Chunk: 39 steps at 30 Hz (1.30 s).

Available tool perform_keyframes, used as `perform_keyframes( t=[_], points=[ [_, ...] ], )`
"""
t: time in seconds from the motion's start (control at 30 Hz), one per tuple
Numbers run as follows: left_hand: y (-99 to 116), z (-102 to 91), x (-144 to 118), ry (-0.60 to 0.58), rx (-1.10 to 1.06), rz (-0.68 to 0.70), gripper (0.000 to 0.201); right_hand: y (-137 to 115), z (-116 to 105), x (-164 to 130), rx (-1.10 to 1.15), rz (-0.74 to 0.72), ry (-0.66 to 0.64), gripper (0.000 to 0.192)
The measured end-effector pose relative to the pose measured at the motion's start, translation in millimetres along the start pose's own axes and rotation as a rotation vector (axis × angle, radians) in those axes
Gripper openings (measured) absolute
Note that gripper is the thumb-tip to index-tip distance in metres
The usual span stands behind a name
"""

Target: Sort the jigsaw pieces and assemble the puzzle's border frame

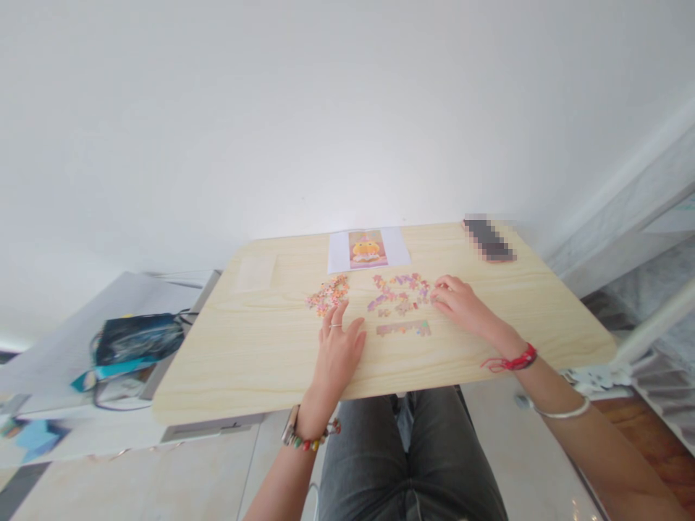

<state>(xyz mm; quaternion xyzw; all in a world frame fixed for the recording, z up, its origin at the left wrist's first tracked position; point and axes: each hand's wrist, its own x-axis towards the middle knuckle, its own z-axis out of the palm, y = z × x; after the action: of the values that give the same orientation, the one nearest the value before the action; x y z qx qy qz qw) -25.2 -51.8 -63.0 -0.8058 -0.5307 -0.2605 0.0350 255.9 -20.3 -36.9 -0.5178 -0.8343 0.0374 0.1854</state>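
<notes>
My left hand [339, 351] lies at the near edge of a heap of small jigsaw puzzle pieces [329, 293], its fingers spread apart. Farther right, my right hand [459, 302] has thumb and fingers pinched together beside a looser group of pink and purple puzzle pieces [402, 291]. Whatever is between those fingertips is too small to tell. Nearer to me, a short joined strip of puzzle pieces [402, 328] lies flat between the hands. Behind the pieces is a white sheet with a printed picture [368, 250] of a yellow-orange figure.
Everything lies on a pale wooden table [233, 362] against a white wall. A phone-like dark slab [489, 240], pixelated, rests at the back right corner. A thin translucent sheet [257, 273] is at the left. Beyond the left edge sits a dark bag [138, 340].
</notes>
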Motion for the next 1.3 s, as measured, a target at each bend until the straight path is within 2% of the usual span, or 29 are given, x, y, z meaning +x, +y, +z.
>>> perform_keyframes(
  t=[0.23, 0.37, 0.5, 0.77, 1.17, 1.3],
  points=[
    [-0.8, 3.2, -1.9, 0.001, 0.002, -0.004, 0.019, -29.9, 14.3, 19.0, 0.023, -0.008, -0.012, 0.007],
    [-1.8, 3.4, -3.2, 0.008, 0.012, -0.007, 0.019, -37.4, 22.6, 26.6, -0.007, 0.025, -0.057, 0.005],
    [-2.3, 2.2, -4.5, -0.011, 0.009, -0.017, 0.019, -37.7, 25.0, 28.3, -0.004, 0.038, -0.065, 0.006],
    [-1.2, 2.5, -5.1, -0.004, -0.01, -0.021, 0.02, -35.5, 20.4, 19.9, 0.024, 0.011, 0.037, 0.007],
    [-2.5, 2.8, -5.0, -0.013, -0.009, -0.025, 0.02, -21.2, 22.2, 22.5, -0.035, 0.122, 0.084, 0.011],
    [-3.1, 1.6, -5.2, -0.02, -0.005, -0.026, 0.02, -22.0, 18.5, 22.6, -0.039, 0.166, 0.064, 0.014]
  ],
)
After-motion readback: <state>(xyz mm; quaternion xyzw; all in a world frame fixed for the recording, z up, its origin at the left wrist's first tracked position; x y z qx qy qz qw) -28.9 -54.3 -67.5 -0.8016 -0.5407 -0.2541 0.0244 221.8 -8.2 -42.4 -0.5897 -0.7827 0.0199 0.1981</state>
